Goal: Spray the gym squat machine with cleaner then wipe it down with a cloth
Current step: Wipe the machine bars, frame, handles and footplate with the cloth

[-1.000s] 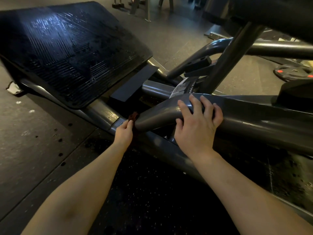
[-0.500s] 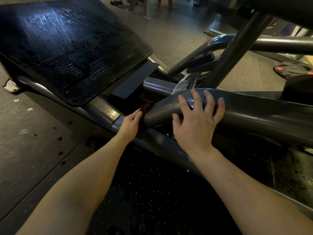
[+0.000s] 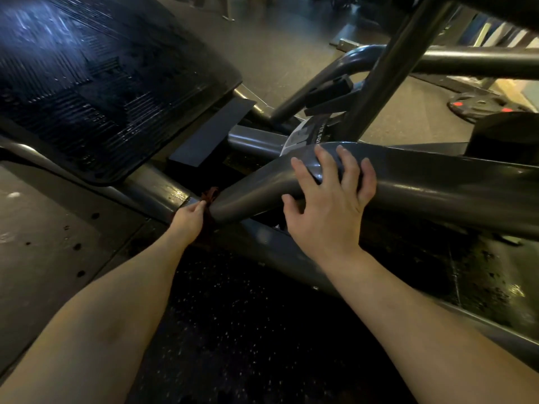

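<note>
Head view, centre: pinches likely soft, light cloth [image 3: 210,195] in left hand [image 3: 188,218]; rests spread right hand [image 3: 326,208] on rigid bar [image 3: 437,182].

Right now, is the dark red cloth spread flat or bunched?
Bunched: left hand grips the dark red cloth wadded against the grey steel tube.

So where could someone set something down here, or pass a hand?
Bare floor lies left of the left hand, below the footplate; speckled mat shows between the forearms. Crowded: where the thick bar meets the frame, the left hand holds a cloth and the right hand rests on the bar.
</note>
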Demonstrator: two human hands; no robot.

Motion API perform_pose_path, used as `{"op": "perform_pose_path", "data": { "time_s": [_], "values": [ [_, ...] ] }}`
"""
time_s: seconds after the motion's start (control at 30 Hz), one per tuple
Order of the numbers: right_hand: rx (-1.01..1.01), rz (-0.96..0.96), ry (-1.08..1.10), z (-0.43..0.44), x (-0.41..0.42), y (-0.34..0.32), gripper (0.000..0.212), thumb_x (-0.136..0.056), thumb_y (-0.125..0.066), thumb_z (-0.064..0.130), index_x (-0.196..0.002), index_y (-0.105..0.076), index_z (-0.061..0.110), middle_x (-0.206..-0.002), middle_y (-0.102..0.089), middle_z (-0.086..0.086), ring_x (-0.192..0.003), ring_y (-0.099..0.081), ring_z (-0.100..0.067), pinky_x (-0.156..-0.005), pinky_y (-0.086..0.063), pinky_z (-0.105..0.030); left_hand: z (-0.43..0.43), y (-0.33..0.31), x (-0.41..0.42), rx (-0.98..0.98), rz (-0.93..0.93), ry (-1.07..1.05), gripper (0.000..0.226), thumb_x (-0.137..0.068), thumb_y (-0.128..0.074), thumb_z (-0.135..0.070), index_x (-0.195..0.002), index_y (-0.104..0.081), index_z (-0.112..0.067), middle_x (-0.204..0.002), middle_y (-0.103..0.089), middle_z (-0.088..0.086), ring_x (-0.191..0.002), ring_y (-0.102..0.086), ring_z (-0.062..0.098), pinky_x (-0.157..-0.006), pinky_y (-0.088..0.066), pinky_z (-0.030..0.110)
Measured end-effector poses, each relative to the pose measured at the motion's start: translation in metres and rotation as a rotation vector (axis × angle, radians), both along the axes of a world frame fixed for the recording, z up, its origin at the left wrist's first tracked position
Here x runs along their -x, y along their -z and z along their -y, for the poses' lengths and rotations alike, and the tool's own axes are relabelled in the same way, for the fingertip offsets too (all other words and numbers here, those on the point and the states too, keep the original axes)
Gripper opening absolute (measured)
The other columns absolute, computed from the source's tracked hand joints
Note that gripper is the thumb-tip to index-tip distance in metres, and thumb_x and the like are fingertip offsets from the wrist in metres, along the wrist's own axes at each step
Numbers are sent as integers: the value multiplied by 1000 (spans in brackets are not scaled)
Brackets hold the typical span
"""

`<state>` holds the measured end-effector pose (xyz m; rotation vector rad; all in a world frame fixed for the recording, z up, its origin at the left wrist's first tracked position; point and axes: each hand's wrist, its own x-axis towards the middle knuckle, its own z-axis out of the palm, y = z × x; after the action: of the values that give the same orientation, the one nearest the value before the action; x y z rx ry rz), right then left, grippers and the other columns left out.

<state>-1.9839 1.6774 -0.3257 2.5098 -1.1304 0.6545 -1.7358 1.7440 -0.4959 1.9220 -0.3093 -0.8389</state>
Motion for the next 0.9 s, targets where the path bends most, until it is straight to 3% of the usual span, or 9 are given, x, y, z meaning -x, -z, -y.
{"op": "perform_pose_path", "data": {
  "time_s": [0.13,0.33,0.43,0.5,0.63,0.77,0.83,0.9],
  "values": [
    [-35,-4,-9,-2,0,-5,59,-89,-58,51,-144,-56,30,-158,-43,-8,-152,-22,-35,-124,-10,-59,-14,-19,28,70,55,-17,39,-109,-48,-36,-140,-62,-19,-125,-65,4,-97,-60,14,-86,-46,25],
    [-104,-58,-62,-4,6,-13,65,-85,-64,31,-149,-51,28,-161,-37,-10,-153,-20,-35,-125,-7,-58,4,-91,78,324,273,169,23,-105,-50,-41,-116,-71,-47,-110,-73,-11,-109,-66,12,-95,-50,32],
    [-190,-44,-118,-3,18,-26,59,-90,-59,23,-148,-52,27,-164,-36,-6,-156,-18,-29,-126,-3,-52,8,-125,106,406,337,268,34,-99,-49,-54,-128,-66,-48,-119,-73,-13,-111,-68,8,-100,-54,40],
    [-195,12,-135,-1,33,-35,52,-92,-55,19,-144,-57,24,-160,-44,-2,-154,-26,-24,-127,-9,-48,10,-144,125,442,423,314,39,-99,-49,-55,-134,-63,-47,-130,-68,-16,-116,-66,6,-102,-54,39],
    [-198,79,-60,5,75,-56,47,-94,-56,20,-141,-61,23,-152,-53,2,-147,-37,-24,-123,-17,-54,28,-177,149,406,593,387,36,-107,-48,-43,-140,-62,-37,-132,-65,-13,-102,-65,3,-81,-49,21],
    [-252,78,22,9,118,-74,46,-98,-51,26,-145,-56,28,-157,-47,6,-148,-31,-21,-124,-13,-54,46,-201,143,281,303,351,32,-107,-47,-43,-129,-67,-31,-112,-68,-2,-101,-65,12,-90,-51,29],
    [-267,79,68,9,138,-81,46,-100,-51,29,-146,-54,30,-160,-43,7,-149,-27,-21,-124,-12,-53,50,-206,141,245,245,270,24,-106,-50,-42,-116,-70,-32,-108,-69,1,-99,-66,15,-91,-51,32],
    [-283,109,105,11,156,-86,45,-102,-50,30,-146,-54,31,-160,-41,8,-149,-25,-20,-124,-12,-51,51,-209,151,264,240,215,27,-106,-51,-41,-125,-68,-32,-108,-69,-1,-101,-67,16,-85,-52,30]
  ]
}}
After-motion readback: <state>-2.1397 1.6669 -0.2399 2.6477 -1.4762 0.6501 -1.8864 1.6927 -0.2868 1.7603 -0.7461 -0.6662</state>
